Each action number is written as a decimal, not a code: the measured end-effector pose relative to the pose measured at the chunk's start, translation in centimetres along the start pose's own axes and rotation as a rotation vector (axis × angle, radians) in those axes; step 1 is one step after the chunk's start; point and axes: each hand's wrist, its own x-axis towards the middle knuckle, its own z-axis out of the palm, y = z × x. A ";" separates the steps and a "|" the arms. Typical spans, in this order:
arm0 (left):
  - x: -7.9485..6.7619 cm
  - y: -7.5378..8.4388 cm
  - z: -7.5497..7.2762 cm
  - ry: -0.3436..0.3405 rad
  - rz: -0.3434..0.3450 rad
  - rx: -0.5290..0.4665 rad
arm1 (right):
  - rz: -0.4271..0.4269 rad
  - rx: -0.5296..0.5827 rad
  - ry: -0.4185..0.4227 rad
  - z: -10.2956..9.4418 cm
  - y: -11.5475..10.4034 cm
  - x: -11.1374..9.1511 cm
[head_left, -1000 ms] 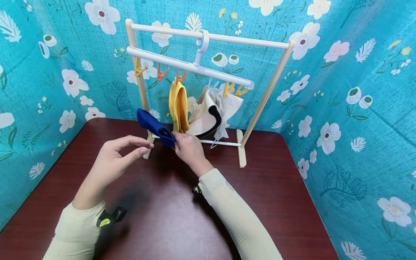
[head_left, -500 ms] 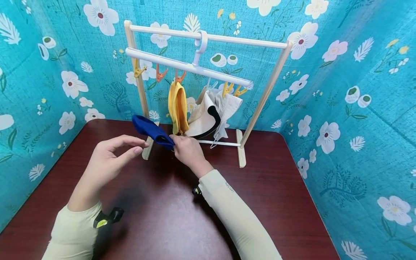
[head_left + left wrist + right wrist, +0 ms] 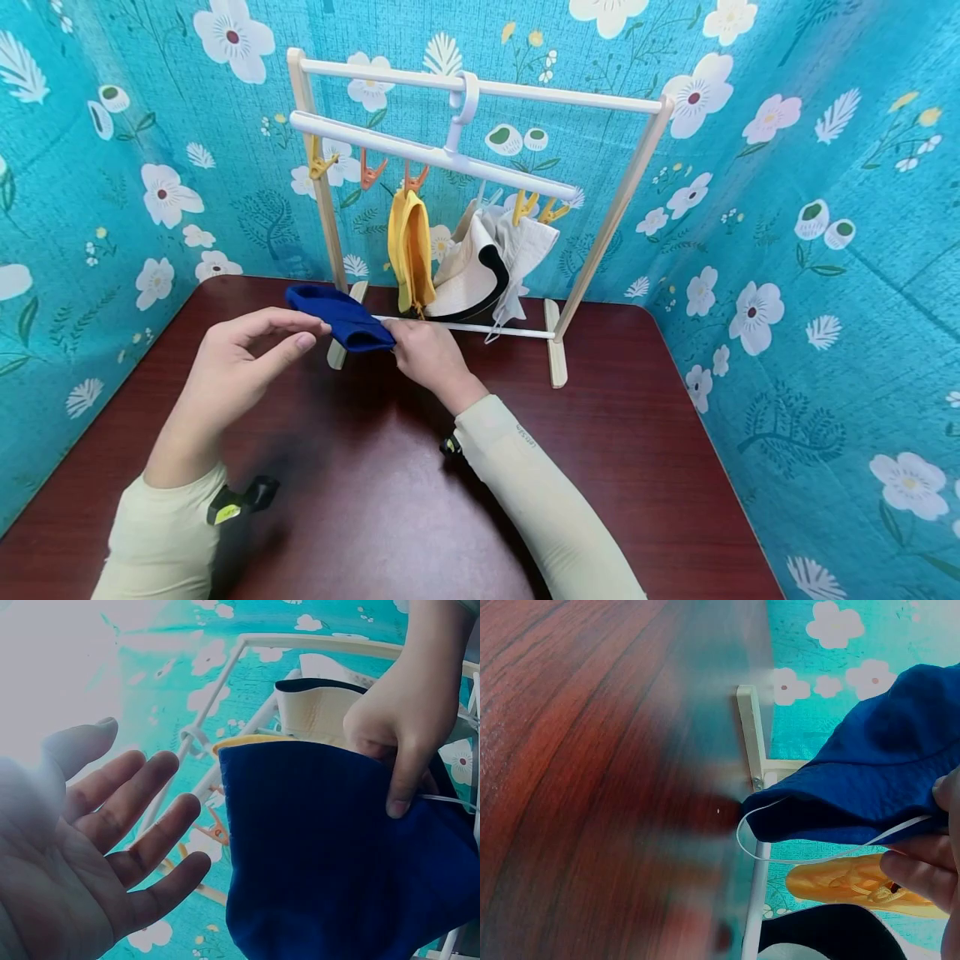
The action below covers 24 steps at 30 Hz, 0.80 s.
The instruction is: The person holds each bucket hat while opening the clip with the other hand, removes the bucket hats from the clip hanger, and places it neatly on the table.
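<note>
My right hand (image 3: 431, 354) pinches one end of a blue, hollow piece of cloth (image 3: 337, 317), soft like a cap, thumb on one side. The cloth is held out leftward, in front of the rack's left foot. A thin white cord (image 3: 829, 859) loops from its opening in the right wrist view. My left hand (image 3: 232, 367) is at the cloth's left, fingers relaxed and slightly bent, holding nothing. In the left wrist view its spread fingers (image 3: 161, 889) stand apart from the blue cloth (image 3: 315, 847). Much of my right hand's grip is hidden behind the cloth there.
A wooden rack (image 3: 622, 200) stands at the table's back, with a white hanger (image 3: 420, 152) on its top bar. From its clips hang a yellow cloth piece (image 3: 411, 250), a cream visor-like piece with black trim (image 3: 457, 287) and a whitish cloth (image 3: 532, 250). Two left clips (image 3: 321, 158) hold nothing.
The blue cloth has swung down and leftward, away from the yellow piece, with my right hand shifting slightly down and left. My left hand has drifted a little left.
</note>
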 end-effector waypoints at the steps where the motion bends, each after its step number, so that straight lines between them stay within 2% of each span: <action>1: 0.0 0.0 -0.1 0.003 -0.004 0.003 | -0.006 -0.005 -0.005 0.0 0.0 0.0; 12: 0.0 0.1 -0.3 0.004 -0.009 -0.004 | -0.069 -0.019 -0.033 0.1 -0.6 0.0; 20: 0.0 0.2 -0.3 0.010 -0.002 0.021 | -0.124 -0.050 -0.109 0.3 -1.0 0.1; 24: 0.0 0.2 -0.4 0.011 -0.002 0.022 | -0.140 -0.057 -0.119 0.5 -1.1 0.2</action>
